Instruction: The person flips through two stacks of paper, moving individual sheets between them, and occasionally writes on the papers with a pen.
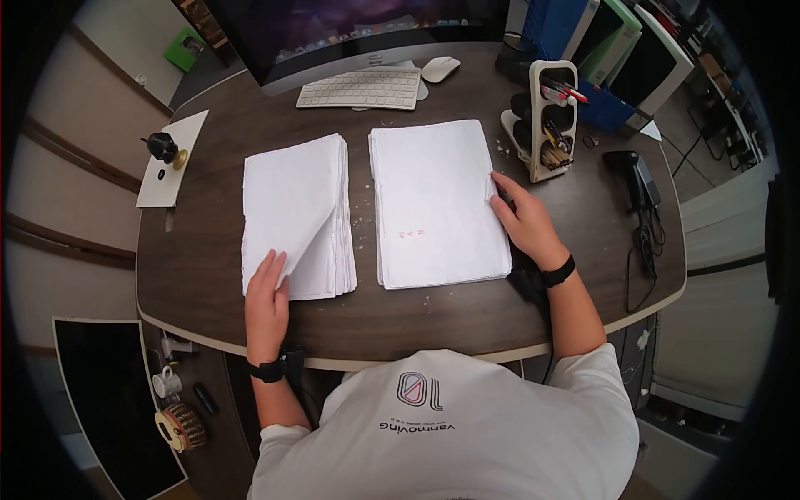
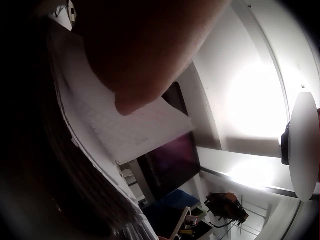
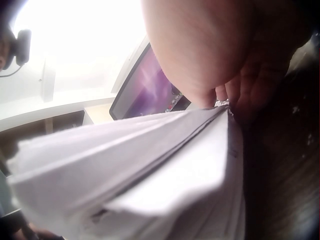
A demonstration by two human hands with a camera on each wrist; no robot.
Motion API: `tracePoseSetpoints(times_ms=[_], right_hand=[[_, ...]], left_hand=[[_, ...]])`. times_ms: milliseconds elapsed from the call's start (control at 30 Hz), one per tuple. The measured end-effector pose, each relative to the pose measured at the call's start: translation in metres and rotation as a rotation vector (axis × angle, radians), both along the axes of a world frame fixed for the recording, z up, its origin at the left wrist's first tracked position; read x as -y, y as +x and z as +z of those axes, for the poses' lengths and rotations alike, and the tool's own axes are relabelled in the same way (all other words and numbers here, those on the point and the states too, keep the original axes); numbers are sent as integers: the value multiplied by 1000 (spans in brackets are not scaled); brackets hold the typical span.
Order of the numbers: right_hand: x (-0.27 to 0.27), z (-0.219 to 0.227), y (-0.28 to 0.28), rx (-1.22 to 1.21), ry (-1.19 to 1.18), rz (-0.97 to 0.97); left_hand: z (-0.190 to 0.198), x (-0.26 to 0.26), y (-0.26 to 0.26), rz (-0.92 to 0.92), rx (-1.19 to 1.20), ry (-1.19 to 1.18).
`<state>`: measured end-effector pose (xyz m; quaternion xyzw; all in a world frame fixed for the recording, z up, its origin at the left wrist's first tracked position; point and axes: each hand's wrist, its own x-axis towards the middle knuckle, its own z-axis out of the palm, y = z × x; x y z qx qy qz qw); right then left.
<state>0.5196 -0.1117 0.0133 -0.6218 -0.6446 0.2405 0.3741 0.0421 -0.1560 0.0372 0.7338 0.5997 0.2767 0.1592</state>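
Two stacks of white paper lie side by side on the desk. At the near edge of the left paper stack (image 1: 287, 183), my left hand (image 1: 268, 304) pinches the top sheet, whose near right part is lifted and curled over. In the left wrist view this raised sheet (image 2: 155, 127) stands above the layered page edges. The right paper stack (image 1: 433, 200) has small red marks near its lower left. My right hand (image 1: 533, 225) grips its right edge, thumb and fingers around a small crumpled bit. The right wrist view shows the fanned page edges (image 3: 125, 155) close up.
A keyboard (image 1: 362, 88), a mouse (image 1: 440, 69) and a monitor (image 1: 358, 33) stand behind the stacks. To the right are a pen holder (image 1: 542, 125), folders (image 1: 612, 46) and a black device with a cable (image 1: 637, 179). A white board with a black-knobbed object (image 1: 164, 148) lies at left.
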Motion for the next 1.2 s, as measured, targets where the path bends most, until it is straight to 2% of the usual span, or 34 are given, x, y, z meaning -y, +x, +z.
tracePoseSetpoints(times_ms=[33, 100, 133, 200, 333, 400, 567, 767, 1067, 1200], right_hand=[[0, 1, 0, 0, 3, 2], [0, 3, -1, -15, -51, -11], [-1, 1, -1, -16, -49, -10], [-1, -5, 2, 33, 26, 11], [1, 4, -1, 18, 6, 7], [1, 4, -1, 15, 0, 10], [0, -1, 0, -6, 4, 13], [-3, -10, 3, 12, 56, 15], [-2, -6, 1, 1, 21, 14], [-2, -5, 0, -3, 21, 14]], left_hand=[[2, -2, 3, 2, 0, 3], [12, -6, 21, 73, 61, 215], [19, -7, 33, 75, 60, 217], [34, -5, 66, -82, -12, 339], [46, 5, 140, -340, -187, 246], [35, 6, 170, -446, -198, 201], [-7, 10, 221, -530, -256, 182], [-17, 10, 234, -494, -346, 176], [-14, -4, 231, -488, -338, 220], [-9, -5, 229, -551, -263, 127]])
